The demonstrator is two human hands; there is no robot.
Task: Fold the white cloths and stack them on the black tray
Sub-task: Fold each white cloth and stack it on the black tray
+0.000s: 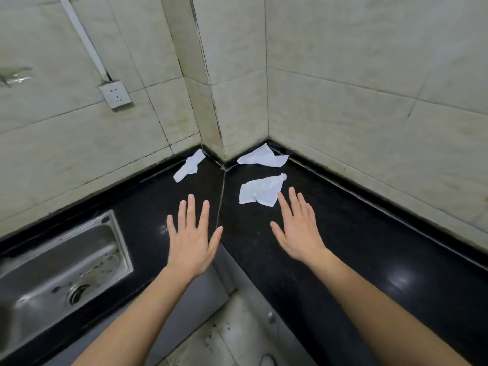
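Three crumpled white cloths lie on the black countertop (343,233) near the wall corner. One cloth (188,166) is at the back left, a second cloth (264,158) sits against the corner pillar, and a third cloth (260,190) lies closest to me. My left hand (191,239) hovers flat with fingers spread, holding nothing. My right hand (297,228) is also flat and spread, its fingertips just short of the nearest cloth. No black tray is in view.
A steel sink (52,270) is set into the counter at the left. A wall socket (115,94) sits on the tiled wall above it. Tiled walls close the counter at the back and right. The floor shows between the counter's two wings.
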